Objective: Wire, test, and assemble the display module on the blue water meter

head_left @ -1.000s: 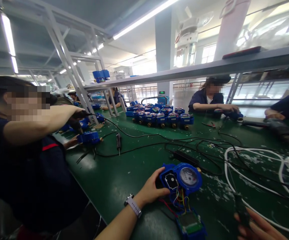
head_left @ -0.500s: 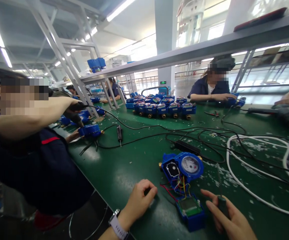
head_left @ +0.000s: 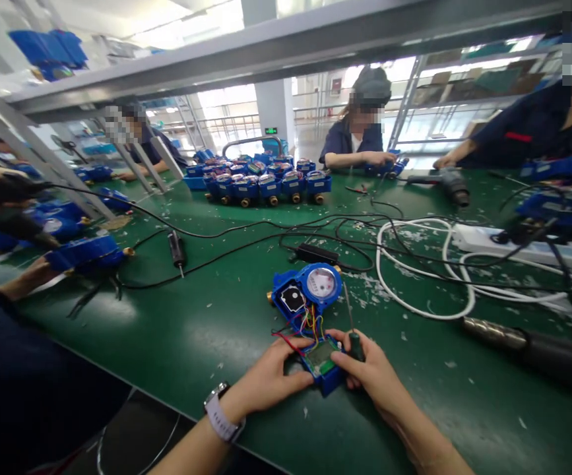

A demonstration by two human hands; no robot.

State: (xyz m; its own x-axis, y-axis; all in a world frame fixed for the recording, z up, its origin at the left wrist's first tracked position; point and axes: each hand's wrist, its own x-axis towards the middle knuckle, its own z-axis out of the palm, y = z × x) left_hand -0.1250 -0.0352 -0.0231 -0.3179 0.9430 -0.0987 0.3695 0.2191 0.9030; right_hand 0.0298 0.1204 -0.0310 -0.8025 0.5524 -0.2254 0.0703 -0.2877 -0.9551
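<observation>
The water meter body [head_left: 286,295] lies on the green desk [head_left: 236,330], its round dial [head_left: 322,282] facing up, and the open display housing [head_left: 332,380] sits just on the near side of it, joined by thin coloured wires [head_left: 310,320]. The left hand [head_left: 278,369] closes thumb and fingers on the housing's left edge; the right hand [head_left: 369,363] wraps the dark handle of a screwdriver [head_left: 355,343] while its thumb and forefinger steady the housing's other side.

The wires look like the weak point: pulling or turning the housing away from the meter body could strain a joint or tear a lead loose. The red lead loops out by the left fingers, so it might get pinched under them or caught at the housing's edge. The right thumb rests at the green circuit board [head_left: 326,366], where too firm a press could crack or shift something. The screwdriver's blade points up beside the dial; a careless twist of that wrist might scratch its clear cover. Pale scraps [head_left: 365,284] litter the desk nearby and could stray into the open housing.
</observation>
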